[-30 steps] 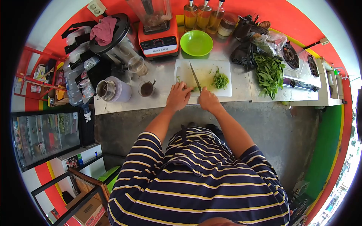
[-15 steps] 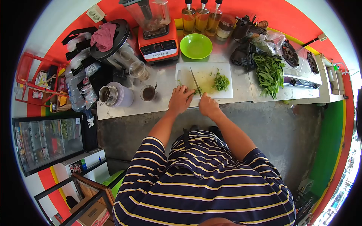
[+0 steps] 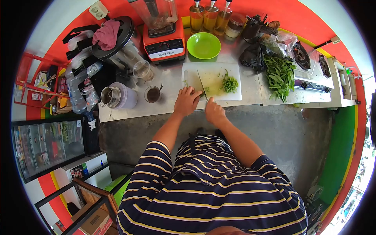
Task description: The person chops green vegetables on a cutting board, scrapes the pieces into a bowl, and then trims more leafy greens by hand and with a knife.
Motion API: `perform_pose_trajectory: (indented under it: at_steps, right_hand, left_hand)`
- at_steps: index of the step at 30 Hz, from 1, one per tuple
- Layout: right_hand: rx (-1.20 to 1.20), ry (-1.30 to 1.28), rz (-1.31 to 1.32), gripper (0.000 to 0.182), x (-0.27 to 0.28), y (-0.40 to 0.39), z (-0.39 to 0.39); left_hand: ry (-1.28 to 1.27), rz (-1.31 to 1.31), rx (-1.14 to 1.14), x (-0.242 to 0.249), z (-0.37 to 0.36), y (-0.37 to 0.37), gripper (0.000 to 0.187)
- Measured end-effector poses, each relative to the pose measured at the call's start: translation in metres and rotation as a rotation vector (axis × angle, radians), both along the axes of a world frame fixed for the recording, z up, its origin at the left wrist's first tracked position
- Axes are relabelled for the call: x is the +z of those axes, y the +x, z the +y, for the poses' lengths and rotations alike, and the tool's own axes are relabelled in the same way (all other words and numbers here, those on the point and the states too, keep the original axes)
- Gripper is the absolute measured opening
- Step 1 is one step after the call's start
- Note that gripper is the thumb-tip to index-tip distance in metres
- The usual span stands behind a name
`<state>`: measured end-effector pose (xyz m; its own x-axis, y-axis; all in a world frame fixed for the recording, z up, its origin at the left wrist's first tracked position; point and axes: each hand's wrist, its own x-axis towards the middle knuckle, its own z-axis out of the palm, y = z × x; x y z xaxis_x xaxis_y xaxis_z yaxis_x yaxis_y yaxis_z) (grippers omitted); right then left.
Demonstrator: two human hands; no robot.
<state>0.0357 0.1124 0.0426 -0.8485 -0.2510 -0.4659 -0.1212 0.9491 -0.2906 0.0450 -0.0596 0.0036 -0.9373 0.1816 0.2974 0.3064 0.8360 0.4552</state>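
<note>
My right hand (image 3: pixel 215 111) is closed around the handle of a kitchen knife (image 3: pixel 201 82). The blade points away from me over a white cutting board (image 3: pixel 235 69). Just left of the blade, my left hand (image 3: pixel 187 102) rests at the board's near edge, fingers curled and pressed down on a little bunch of green leaves (image 3: pixel 202 94), mostly hidden under the fingertips. A heap of chopped greens (image 3: pixel 229 84) lies on the right half of the board, with small scraps scattered around it.
Behind the board stand a green bowl (image 3: pixel 203 46) and a red blender (image 3: pixel 164 49). A glass of dark drink (image 3: pixel 152 94) and a steel-mouthed flask (image 3: pixel 121 96) are on the left. Leafy greens (image 3: pixel 279 77) lie right, beside a stove (image 3: pixel 311 84) and black plastic bag (image 3: pixel 250 56).
My right hand and the knife handle have shifted slightly left, closer to my left hand. The left hand stays nearly in place, and the view has moved a little.
</note>
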Motion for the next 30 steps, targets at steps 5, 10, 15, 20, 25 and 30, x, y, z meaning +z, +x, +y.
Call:
perform_pose_trajectory:
  at_steps: [5,10,15,20,25,30]
  right_hand:
    - [-0.003,-0.032,0.007,0.026,-0.003,-0.014,-0.002]
    - [0.063,-0.025,0.013,0.027,0.006,-0.020,-0.006]
    - [-0.014,-0.009,-0.040,0.029,0.004,0.005,-0.003]
    - [-0.047,-0.093,0.006,0.028,-0.011,-0.015,-0.006]
    - [-0.050,-0.186,-0.006,0.028,-0.008,-0.018,0.018]
    - [-0.126,-0.144,0.018,0.029,-0.008,-0.019,0.045]
  left_hand:
    - [0.018,0.029,-0.011,0.001,0.000,0.000,0.025]
    - [0.011,0.029,-0.004,-0.001,-0.001,0.000,0.024]
    - [0.017,0.021,-0.010,0.001,-0.001,0.000,0.025]
    - [0.023,0.040,-0.012,0.002,0.001,-0.001,0.026]
    - [0.040,0.013,-0.015,0.000,0.001,-0.002,0.028]
    - [0.053,-0.029,-0.021,0.003,-0.001,0.001,0.028]
